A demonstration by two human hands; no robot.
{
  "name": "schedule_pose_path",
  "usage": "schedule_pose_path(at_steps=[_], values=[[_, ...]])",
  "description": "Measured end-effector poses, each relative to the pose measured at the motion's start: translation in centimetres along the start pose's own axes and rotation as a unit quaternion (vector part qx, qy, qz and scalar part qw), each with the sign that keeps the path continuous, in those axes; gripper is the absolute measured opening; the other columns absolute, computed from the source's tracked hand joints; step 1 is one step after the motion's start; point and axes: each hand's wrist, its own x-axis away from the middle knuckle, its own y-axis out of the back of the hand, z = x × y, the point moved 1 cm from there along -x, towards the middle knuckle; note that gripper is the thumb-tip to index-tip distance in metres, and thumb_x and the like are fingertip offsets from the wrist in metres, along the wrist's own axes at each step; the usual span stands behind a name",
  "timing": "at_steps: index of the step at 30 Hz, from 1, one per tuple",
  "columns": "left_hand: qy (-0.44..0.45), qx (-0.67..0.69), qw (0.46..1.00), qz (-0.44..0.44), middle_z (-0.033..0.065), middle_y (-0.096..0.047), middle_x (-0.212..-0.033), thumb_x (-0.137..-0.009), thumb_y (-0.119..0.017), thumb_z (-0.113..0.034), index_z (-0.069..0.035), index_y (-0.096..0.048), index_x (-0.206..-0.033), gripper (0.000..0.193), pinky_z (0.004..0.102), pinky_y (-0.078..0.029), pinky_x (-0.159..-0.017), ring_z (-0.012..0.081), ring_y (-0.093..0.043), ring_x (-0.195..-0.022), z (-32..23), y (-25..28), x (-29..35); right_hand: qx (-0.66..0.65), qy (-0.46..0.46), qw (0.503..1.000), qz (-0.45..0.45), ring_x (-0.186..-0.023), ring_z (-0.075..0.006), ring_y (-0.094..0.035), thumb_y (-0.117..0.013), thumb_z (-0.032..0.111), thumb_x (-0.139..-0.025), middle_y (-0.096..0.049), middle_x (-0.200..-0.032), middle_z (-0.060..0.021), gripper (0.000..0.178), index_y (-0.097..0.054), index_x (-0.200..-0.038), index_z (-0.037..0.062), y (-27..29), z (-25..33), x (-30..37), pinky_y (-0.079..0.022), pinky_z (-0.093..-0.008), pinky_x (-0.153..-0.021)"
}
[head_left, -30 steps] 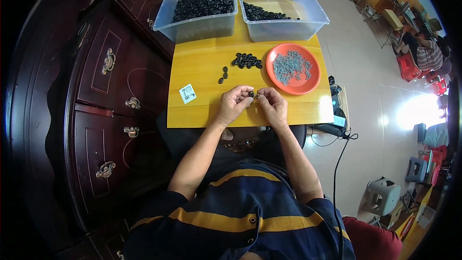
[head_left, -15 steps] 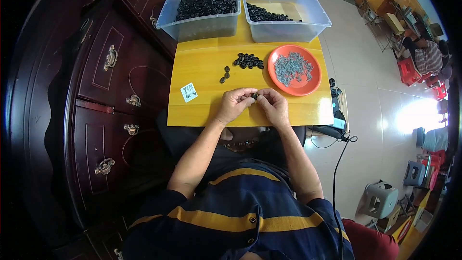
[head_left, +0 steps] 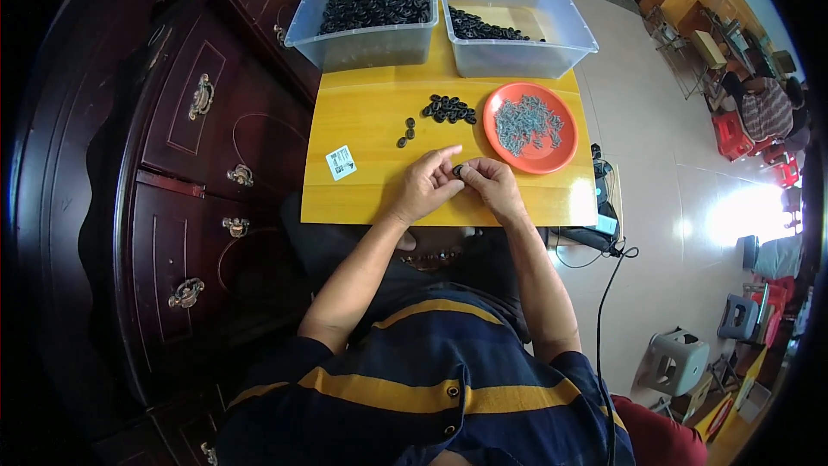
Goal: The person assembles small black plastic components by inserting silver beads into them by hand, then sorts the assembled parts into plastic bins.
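Observation:
Near the front edge of the yellow table, my right hand (head_left: 495,186) pinches a small black oval piece (head_left: 458,170) between thumb and fingers. My left hand (head_left: 429,183) is right beside it, its index finger stretched out and its thumb apart. The curled fingers of the left hand come close to the piece; whether they touch it is unclear. Ahead of the hands lies a cluster of similar black oval pieces (head_left: 448,109), and a short row of a few more (head_left: 408,133) is to its left. At the right stands a red plate (head_left: 565,155) holding many small grey metal pins or screws (head_left: 529,123).
Two translucent plastic bins, a left one (head_left: 366,55) and a right one (head_left: 517,61), stand at the table's far end with black pieces inside. A white printed label (head_left: 341,163) lies at left. Dark wooden drawers (head_left: 181,198) border the left; a black cable (head_left: 602,319) hangs at right.
My left index finger and thumb have come away from the piece and spread apart. The black oval piece stays in my right hand.

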Motion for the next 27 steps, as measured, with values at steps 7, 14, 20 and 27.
schedule_pose_path(at_steps=[7,14,20,27], values=[[-0.032,-0.160,0.983,-0.089,0.0080,-0.061,-0.097,-0.071,-0.076,-0.001,-0.006,-0.056,-0.123,0.056,0.0289,-0.052,-0.060,0.0155,-0.057,-0.062,-0.6,-0.9,0.1,0.012,0.001,0.998,-0.068,-0.075,-0.0061,-0.060,-0.068,0.020,-0.091,-0.069,-0.082,-0.0002,0.020,-0.071,-0.095,0.0010,-1.2,0.4,0.5,-0.048,-0.0231,-0.069],[-0.062,-0.165,0.978,-0.108,0.0087,-0.065,-0.097,-0.076,-0.073,0.001,-0.003,-0.064,-0.112,0.037,0.0287,-0.053,-0.061,0.0171,-0.063,-0.067,-0.5,-0.9,0.3,0.082,0.000,0.993,-0.084,-0.081,-0.0084,-0.064,-0.068,0.020,-0.089,-0.073,-0.087,-0.0033,0.020,-0.074,-0.097,0.0033,-1.4,0.0,0.3,-0.050,-0.0251,-0.076],[-0.058,-0.150,0.982,-0.097,0.0099,-0.067,-0.097,-0.080,-0.072,-0.001,-0.002,-0.066,-0.113,0.034,0.0300,-0.053,-0.064,0.0189,-0.063,-0.068,-0.7,-0.8,0.6,0.006,0.034,0.998,-0.062,-0.074,-0.0080,-0.060,-0.064,0.018,-0.091,-0.067,-0.078,-0.0013,0.020,-0.072,-0.093,-0.0003,-0.8,-0.6,0.0,-0.048,-0.0244,-0.069],[-0.050,-0.157,0.983,-0.083,0.0115,-0.067,-0.098,-0.082,-0.071,-0.004,-0.001,-0.066,-0.112,0.031,0.0314,-0.054,-0.067,0.0215,-0.066,-0.071,-0.4,-0.7,0.5,0.000,-0.009,0.999,-0.052,-0.070,-0.0065,-0.054,-0.065,0.022,-0.093,-0.062,-0.074,0.0022,0.024,-0.070,-0.087,-0.0004,-0.7,0.7,0.5,-0.044,-0.0238,-0.063]])
